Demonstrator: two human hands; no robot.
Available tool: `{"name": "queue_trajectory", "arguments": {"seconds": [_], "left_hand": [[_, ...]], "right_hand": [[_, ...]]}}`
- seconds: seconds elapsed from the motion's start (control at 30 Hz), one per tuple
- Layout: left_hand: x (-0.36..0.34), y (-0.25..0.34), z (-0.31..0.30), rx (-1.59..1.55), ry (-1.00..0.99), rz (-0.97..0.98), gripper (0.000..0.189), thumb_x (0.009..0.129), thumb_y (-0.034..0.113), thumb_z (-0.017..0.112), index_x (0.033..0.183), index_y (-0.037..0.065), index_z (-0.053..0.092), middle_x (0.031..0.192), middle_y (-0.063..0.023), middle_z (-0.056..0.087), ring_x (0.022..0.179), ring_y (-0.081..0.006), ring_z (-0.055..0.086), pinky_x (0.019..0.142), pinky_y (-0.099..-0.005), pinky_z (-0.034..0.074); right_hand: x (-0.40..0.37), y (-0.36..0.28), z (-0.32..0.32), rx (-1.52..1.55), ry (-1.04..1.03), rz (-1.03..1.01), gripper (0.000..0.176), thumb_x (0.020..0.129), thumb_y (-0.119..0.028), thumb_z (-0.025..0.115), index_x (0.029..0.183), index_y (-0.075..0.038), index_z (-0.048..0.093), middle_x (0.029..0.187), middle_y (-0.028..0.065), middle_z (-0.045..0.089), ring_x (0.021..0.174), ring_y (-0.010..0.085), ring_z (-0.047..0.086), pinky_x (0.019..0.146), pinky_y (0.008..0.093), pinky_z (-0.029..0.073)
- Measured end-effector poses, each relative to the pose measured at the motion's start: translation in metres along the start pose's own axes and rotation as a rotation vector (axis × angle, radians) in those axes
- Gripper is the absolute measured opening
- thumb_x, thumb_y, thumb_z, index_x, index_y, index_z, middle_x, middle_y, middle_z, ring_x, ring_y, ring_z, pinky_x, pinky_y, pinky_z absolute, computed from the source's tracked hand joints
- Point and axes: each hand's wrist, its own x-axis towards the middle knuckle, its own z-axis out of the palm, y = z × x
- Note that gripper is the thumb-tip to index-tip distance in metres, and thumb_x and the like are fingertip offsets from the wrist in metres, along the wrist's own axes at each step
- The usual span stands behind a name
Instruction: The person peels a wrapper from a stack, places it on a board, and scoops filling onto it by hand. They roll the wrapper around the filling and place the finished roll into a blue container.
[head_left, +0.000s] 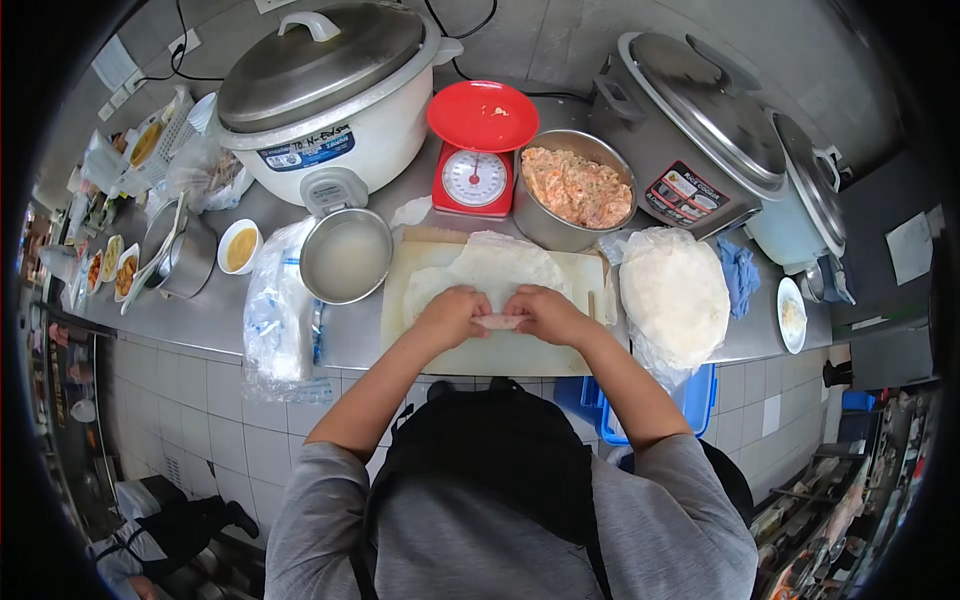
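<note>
My left hand (455, 314) and my right hand (547, 311) are closed on the two ends of a pale, thin-skinned roll (498, 322). It lies crosswise near the front of a cream cutting board (430, 354). Behind my fingers, round white wrapper sheets (505, 262) are spread on the board. A stack of similar wrappers (674, 295) sits on plastic to the right. Beyond the board stands a steel pot (565, 236) of orange-flecked minced filling (578, 186). Left of it is a red kitchen scale (472, 182) with crumbs on its pan. A steel pan (346, 257) holds cloudy liquid.
Large rice cookers (320, 90) (690, 120) line the wall. A plastic packet (280, 310) overhangs the counter's front left. A bowl of yellow sauce (239, 247), blue cloth (738, 272) and white dish (791, 315) flank the work area. Another person (175, 530) is at lower left.
</note>
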Motion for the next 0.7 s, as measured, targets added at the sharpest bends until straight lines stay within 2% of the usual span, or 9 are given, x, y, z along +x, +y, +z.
{"name": "queue_trajectory", "arguments": {"seconds": [0.13,0.23,0.4,0.57,0.63,0.7], "left_hand": [[-0.005,-0.001,-0.002,0.073,0.047,0.054,0.037,0.059,0.017,0.085,0.088,0.006,0.065,0.087,-0.0095,0.063,0.084,-0.0263,0.061,0.074,-0.0368,0.050],[-0.016,-0.007,-0.021,0.095,0.034,0.019,0.036,0.059,0.016,0.085,0.088,0.006,0.065,0.088,-0.0095,0.063,0.083,-0.0263,0.062,0.074,-0.0364,0.050],[-0.024,-0.016,-0.033,0.014,-0.061,-0.100,0.034,0.059,0.016,0.084,0.086,0.007,0.066,0.089,-0.0093,0.064,0.089,-0.0274,0.062,0.078,-0.0378,0.050],[-0.032,-0.014,-0.030,0.012,-0.019,-0.072,0.033,0.061,0.012,0.083,0.088,0.006,0.065,0.088,-0.0095,0.062,0.086,-0.0269,0.061,0.077,-0.0373,0.050],[-0.038,-0.012,-0.028,0.015,0.028,-0.048,0.034,0.062,0.011,0.082,0.090,0.006,0.064,0.088,-0.0095,0.062,0.086,-0.0269,0.060,0.077,-0.0372,0.049],[-0.044,-0.014,-0.026,0.030,0.089,-0.009,0.034,0.063,0.011,0.081,0.091,0.006,0.064,0.089,-0.0095,0.062,0.089,-0.0275,0.060,0.079,-0.0376,0.049]], "right_hand": [[0.007,0.002,-0.003,0.020,-0.074,-0.006,0.028,0.064,-0.003,0.076,0.089,-0.007,0.066,0.088,0.0089,0.059,0.089,0.0288,0.060,0.078,0.0386,0.048],[0.019,-0.004,0.002,0.196,-0.081,-0.041,0.028,0.064,-0.003,0.077,0.089,-0.007,0.066,0.089,0.0091,0.059,0.088,0.0278,0.060,0.078,0.0381,0.048],[0.030,-0.008,0.015,0.097,-0.083,-0.022,0.030,0.063,-0.004,0.078,0.091,-0.007,0.065,0.089,0.0093,0.059,0.089,0.0272,0.059,0.078,0.0376,0.048],[0.020,0.000,0.012,0.117,-0.047,-0.068,0.032,0.063,-0.004,0.078,0.092,-0.006,0.064,0.088,0.0087,0.059,0.090,0.0268,0.059,0.078,0.0371,0.048],[0.001,0.015,-0.006,0.113,-0.021,-0.055,0.032,0.063,-0.004,0.079,0.092,-0.006,0.064,0.089,0.0084,0.058,0.089,0.0262,0.058,0.078,0.0367,0.048],[-0.022,0.028,-0.023,0.155,-0.019,0.065,0.032,0.063,-0.003,0.079,0.091,-0.006,0.063,0.090,0.0080,0.058,0.089,0.0254,0.058,0.078,0.0359,0.048]]}}
